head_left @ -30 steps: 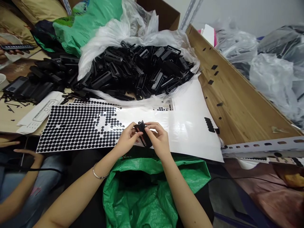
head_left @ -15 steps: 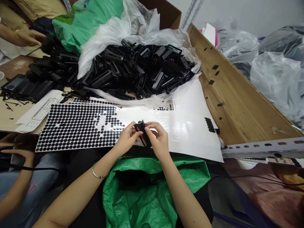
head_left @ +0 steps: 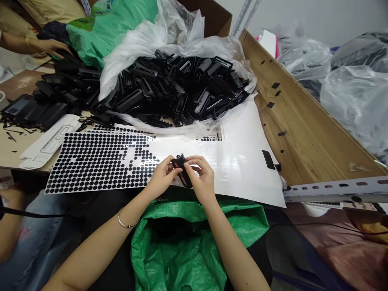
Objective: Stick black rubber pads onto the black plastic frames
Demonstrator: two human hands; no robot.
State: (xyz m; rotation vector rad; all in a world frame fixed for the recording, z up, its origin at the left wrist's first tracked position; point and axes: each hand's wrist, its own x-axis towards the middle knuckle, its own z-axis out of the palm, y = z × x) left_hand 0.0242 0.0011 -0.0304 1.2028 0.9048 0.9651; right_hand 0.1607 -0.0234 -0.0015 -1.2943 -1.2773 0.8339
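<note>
Between both hands is a small black plastic part (head_left: 183, 171), held tilted above the front edge of the white sheets. My left hand (head_left: 162, 176) is closed on its left side, thumb and fingers pinching it. On the other side my right hand (head_left: 202, 176) grips it too, with the thumb pressed along its face. Just left of the hands lies a sheet of round black stickers (head_left: 100, 161), with some of the dots gone from its right part. Under my forearms an open green woven sack (head_left: 182, 258) hangs below the table edge.
A heap of black plastic parts (head_left: 169, 89) fills a clear plastic bag (head_left: 121, 56) behind the sheets. At the far left another person's hand (head_left: 51, 46) touches more black parts. A wooden board (head_left: 303, 121) slants along the right.
The other person's hand at the upper left has moved right onto the black parts, and their lower hand has drawn back left. My hands and the black plastic part stay almost still.
</note>
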